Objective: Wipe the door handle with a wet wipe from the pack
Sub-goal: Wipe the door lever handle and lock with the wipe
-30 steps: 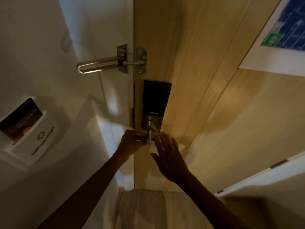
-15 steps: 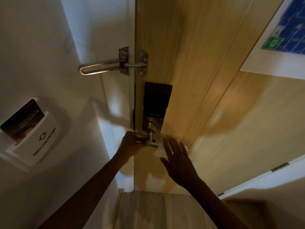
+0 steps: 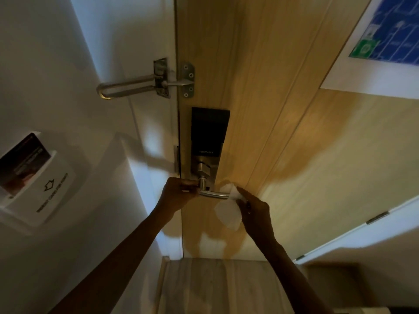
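Note:
A silver lever door handle (image 3: 214, 194) juts from a black and metal electronic lock (image 3: 209, 132) on the wooden door (image 3: 283, 109). My left hand (image 3: 179, 193) is closed around the handle's base, close to the lock plate. My right hand (image 3: 255, 208) pinches a white wet wipe (image 3: 227, 213) at the free tip of the lever; the wipe hangs down below the handle. The wipe pack is not in view.
A metal swing-bar door guard (image 3: 145, 83) is mounted above the lock, across the door's edge. A key-card holder (image 3: 38, 184) with a card in it is on the white wall at left. An evacuation plan sign (image 3: 390, 41) hangs on the door at upper right.
My right hand has gone from flat and spread over the handle to pinching the wipe at the lever's tip, so the lever now shows. My left hand stays at the handle's base.

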Tool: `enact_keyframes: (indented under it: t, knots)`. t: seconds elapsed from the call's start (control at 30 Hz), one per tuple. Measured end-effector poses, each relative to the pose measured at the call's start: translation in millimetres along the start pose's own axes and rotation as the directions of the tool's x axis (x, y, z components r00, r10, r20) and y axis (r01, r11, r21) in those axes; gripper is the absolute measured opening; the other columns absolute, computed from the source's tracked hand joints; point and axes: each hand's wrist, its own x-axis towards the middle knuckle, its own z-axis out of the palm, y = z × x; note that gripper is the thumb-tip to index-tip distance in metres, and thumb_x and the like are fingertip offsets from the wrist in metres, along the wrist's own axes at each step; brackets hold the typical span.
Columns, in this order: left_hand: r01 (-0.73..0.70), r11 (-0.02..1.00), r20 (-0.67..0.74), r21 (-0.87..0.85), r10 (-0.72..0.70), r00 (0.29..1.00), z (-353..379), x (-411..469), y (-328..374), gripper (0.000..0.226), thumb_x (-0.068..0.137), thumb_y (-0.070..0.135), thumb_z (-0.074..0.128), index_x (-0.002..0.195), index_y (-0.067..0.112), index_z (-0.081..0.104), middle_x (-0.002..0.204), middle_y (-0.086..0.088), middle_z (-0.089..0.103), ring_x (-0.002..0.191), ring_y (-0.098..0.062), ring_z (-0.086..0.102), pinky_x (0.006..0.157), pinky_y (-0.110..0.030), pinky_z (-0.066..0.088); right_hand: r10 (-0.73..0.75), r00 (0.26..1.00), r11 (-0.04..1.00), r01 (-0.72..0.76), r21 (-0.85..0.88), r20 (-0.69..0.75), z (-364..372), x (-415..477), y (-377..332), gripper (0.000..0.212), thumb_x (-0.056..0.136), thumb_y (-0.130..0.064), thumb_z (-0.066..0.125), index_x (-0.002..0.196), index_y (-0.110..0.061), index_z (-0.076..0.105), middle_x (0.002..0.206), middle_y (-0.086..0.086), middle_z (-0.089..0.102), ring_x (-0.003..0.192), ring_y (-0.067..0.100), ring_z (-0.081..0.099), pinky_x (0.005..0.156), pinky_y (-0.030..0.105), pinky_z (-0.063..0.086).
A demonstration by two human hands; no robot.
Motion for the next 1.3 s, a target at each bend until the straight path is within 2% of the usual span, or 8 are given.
enact_keyframes:
  t: [0.13,0.23,0.33,0.47,0.73,0.97,1.07,1.3]
  knots:
    - [-0.021,1.000,0.018,0.009,0.021,1.000,0,1,-2,0.023,0.077,0.006,0.074,0.097,0.016,0.075,0.064,0.025,0.069,0.069,0.014,0.064,0.060,-0.002,0.044,0.072,0.991,0.992,-0.059,-0.110,0.112,-26,11,10,0.017,0.086,-0.013,0.066,0.101,-0.017,0.072,0.094,-0.001,0.073,0.081,0.010,0.068,0.075,0.023,0.056]
    - [-0.037,0.999,0.023,0.039,0.036,0.999,-2,1,-2,0.024,0.077,0.008,0.074,0.098,0.019,0.074,0.060,0.032,0.066,0.071,0.014,0.064,0.063,-0.002,0.043,0.183,0.973,0.983,-0.186,0.008,0.143,-48,15,15,0.011,0.086,-0.016,0.067,0.092,-0.023,0.073,0.088,-0.005,0.072,0.077,0.011,0.069,0.064,0.031,0.060]
    - [-0.055,0.997,0.030,0.046,0.054,0.998,-1,2,-2,0.024,0.077,0.006,0.074,0.097,0.019,0.073,0.058,0.031,0.065,0.069,0.013,0.065,0.060,-0.001,0.044,0.243,0.970,0.963,-0.243,0.119,0.015,-60,22,4,0.014,0.088,-0.023,0.065,0.100,-0.017,0.070,0.091,0.001,0.072,0.080,0.014,0.070,0.060,0.032,0.061]
    - [-0.059,0.996,0.031,0.061,0.057,0.998,-2,3,-4,0.021,0.076,0.009,0.075,0.094,0.020,0.075,0.059,0.028,0.067,0.071,0.009,0.067,0.065,-0.006,0.044,0.167,0.957,0.985,-0.174,-0.009,-0.236,-59,33,-16,0.015,0.091,-0.021,0.060,0.103,-0.017,0.069,0.083,-0.003,0.072,0.067,0.007,0.068,0.060,0.023,0.057]
    - [-0.075,0.996,0.023,0.054,0.074,0.997,-2,4,-7,0.020,0.077,0.010,0.075,0.096,0.016,0.076,0.077,0.012,0.073,0.081,-0.004,0.070,0.076,-0.018,0.049,0.142,0.888,0.984,-0.079,0.160,-0.438,-50,37,-52,0.015,0.094,-0.016,0.057,0.105,-0.013,0.067,0.091,-0.008,0.068,0.080,-0.012,0.062,0.060,0.006,0.049]
    - [-0.049,0.998,0.016,0.030,0.048,0.999,-2,3,-6,0.020,0.076,0.010,0.075,0.096,0.015,0.076,0.080,0.004,0.075,0.084,-0.012,0.071,0.082,-0.026,0.052,0.053,0.992,0.998,-0.054,-0.008,-0.118,-21,28,-40,0.013,0.090,-0.017,0.062,0.100,-0.018,0.070,0.094,-0.008,0.069,0.072,-0.001,0.062,0.059,0.006,0.044]
    - [-0.033,0.999,0.018,0.007,0.033,0.999,-2,4,-6,0.020,0.076,0.010,0.076,0.095,0.017,0.076,0.079,0.007,0.075,0.080,-0.006,0.071,0.077,-0.021,0.051,0.078,0.994,0.987,-0.087,-0.133,-0.071,-18,24,-32,0.010,0.088,-0.018,0.064,0.094,-0.017,0.072,0.089,-0.002,0.066,0.066,0.003,0.050,0.060,0.009,0.034]
    - [-0.029,0.999,0.026,0.013,0.029,0.999,-3,2,-1,0.024,0.076,0.007,0.075,0.100,0.011,0.074,0.086,0.000,0.074,0.082,-0.003,0.067,0.078,-0.017,0.047,-0.072,0.997,0.988,0.071,-0.137,-0.004,-16,21,-28,0.013,0.089,-0.013,0.062,0.098,-0.023,0.063,0.098,0.001,0.058,0.067,-0.001,0.052,0.057,0.005,0.043]
